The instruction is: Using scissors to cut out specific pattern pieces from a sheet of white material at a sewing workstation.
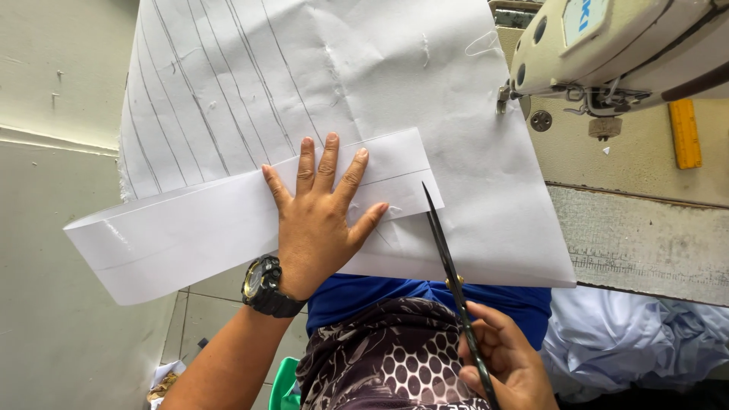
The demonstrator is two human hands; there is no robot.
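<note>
Gripping the scissors (454, 281), the right hand (505, 361) sat nearest the camera at bottom right, fingers closed through the handles. Blades looked nearly closed, dark and slim, pointing up and slightly left. Tip sat on the white paper just right of the left hand's thumb.

Left hand (319, 216) was further out, flat, fingers spread, palm pressed down on a long white paper strip (190, 231). Black wristwatch (264, 287) on that wrist. The hands were apart: left pinning, right cutting-side.

Key relation: strip's long axis ran left-to-right, tilted up toward the right. Its right end lay just up and left of the scissor tip, its left end overhung the worktop edge and curled in the air. Scissor axis ran roughly across the strip's axis. Right hand was the nearer one to the strip's right end via the blade; left hand was on top of the strip's middle.

Strip looked plain white, stiffish, with a faint line along its length.

Under it: a larger white sheet (326, 83) with ruled pencil lines fanning on the left part, a few puckers and loose threads. Its near edge overhung the worktop above the person's blue-clad lap (425, 292).

Further right: worn wooden worktop (645, 243), cream sewing machine head (615, 45) at top right, yellow ruler (685, 133) beyond it. Pale blue fabric (638, 334) was bunched below the worktop at right.
</note>
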